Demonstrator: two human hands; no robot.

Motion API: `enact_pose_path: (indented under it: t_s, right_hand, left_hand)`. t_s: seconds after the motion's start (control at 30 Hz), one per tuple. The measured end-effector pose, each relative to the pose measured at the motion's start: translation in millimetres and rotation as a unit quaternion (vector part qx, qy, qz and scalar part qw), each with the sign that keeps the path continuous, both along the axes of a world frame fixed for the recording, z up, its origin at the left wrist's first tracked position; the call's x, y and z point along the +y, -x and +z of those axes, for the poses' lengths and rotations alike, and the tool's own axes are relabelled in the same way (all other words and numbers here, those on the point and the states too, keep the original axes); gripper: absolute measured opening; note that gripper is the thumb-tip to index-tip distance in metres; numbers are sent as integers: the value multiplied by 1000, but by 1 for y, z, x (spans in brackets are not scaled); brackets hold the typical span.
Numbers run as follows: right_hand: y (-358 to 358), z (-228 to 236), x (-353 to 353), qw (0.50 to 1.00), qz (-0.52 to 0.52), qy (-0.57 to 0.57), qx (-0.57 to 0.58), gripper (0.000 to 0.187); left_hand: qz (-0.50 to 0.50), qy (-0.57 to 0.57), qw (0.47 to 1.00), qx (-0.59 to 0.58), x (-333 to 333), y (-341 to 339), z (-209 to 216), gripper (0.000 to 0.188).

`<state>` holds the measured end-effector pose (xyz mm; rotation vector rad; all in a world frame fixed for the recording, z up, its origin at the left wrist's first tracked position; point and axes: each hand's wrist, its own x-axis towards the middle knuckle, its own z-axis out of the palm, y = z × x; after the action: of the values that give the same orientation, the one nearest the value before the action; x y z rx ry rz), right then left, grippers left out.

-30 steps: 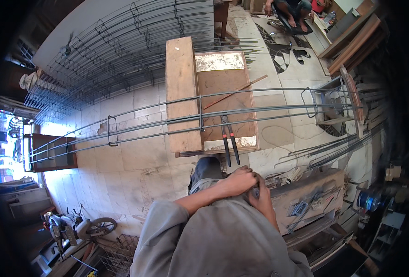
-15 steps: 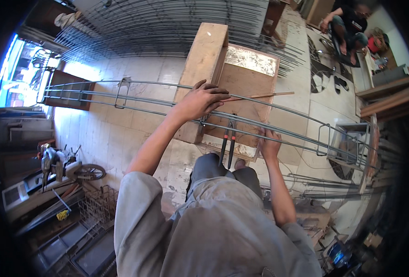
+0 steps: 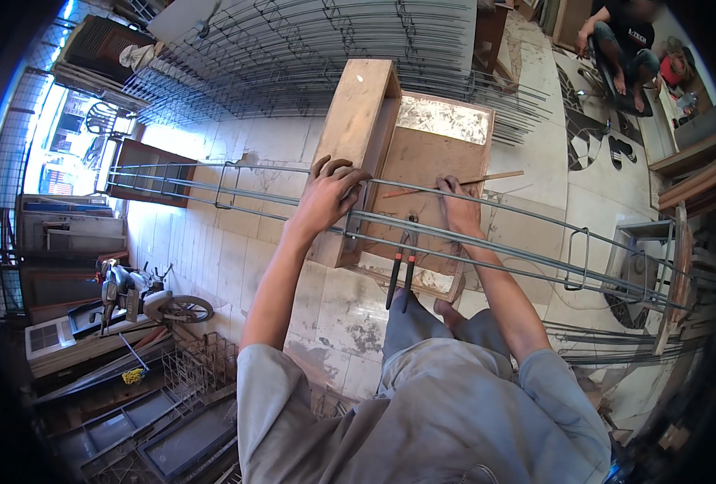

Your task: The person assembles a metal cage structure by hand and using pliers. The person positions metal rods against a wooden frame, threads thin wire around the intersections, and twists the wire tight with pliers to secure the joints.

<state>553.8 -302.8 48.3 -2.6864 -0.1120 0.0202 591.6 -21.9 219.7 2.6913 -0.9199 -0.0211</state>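
A long steel rebar cage (image 3: 535, 252), made of thin bars with square stirrups, lies across a low wooden tray (image 3: 422, 147) and an upright wooden box (image 3: 353, 113). My left hand (image 3: 329, 194) is curled over its far bar, beside the box. Reaching in among the bars, my right hand (image 3: 460, 211) has its fingers bent down at the tray floor, close to a thin wooden stick (image 3: 499, 175). Whatever those fingertips hold is hidden. Between my hands, pincers (image 3: 401, 270) with black and red handles lean on the tray's near side, jaws under the bars.
Many rebar cages (image 3: 318, 73) are stacked beyond the tray. A person (image 3: 628, 52) sits at the far right. The cage's ends lie near a wooden cabinet (image 3: 152, 173) at left and a metal-framed stand (image 3: 644, 242) at right. A motorbike (image 3: 152, 298) and window frames (image 3: 188, 431) crowd the left.
My right hand has moved from the tray's near right edge inward and farther away, to the stick. My left hand has stayed on the bar, its fingers more curled. The view has shifted.
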Motion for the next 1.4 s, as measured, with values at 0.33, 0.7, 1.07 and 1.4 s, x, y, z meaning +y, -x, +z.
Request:
enact_pose_path:
  t_s: [0.33,0.7,1.07,1.4]
  right_hand:
    - [16,10,-13,990,73,75,-97,33]
    - [198,128,-18,981,153,-45,113,35]
    - [137,177,18,975,134,44,-171,33]
    - [122,153,19,976,138,57,-158,36]
  left_hand:
    - [59,135,989,25,-10,23,19,38]
    - [261,345,900,-48,37,142,22,37]
    - [284,297,906,-100,7,143,-12,32]
    - [183,176,965,-66,14,127,-10,35]
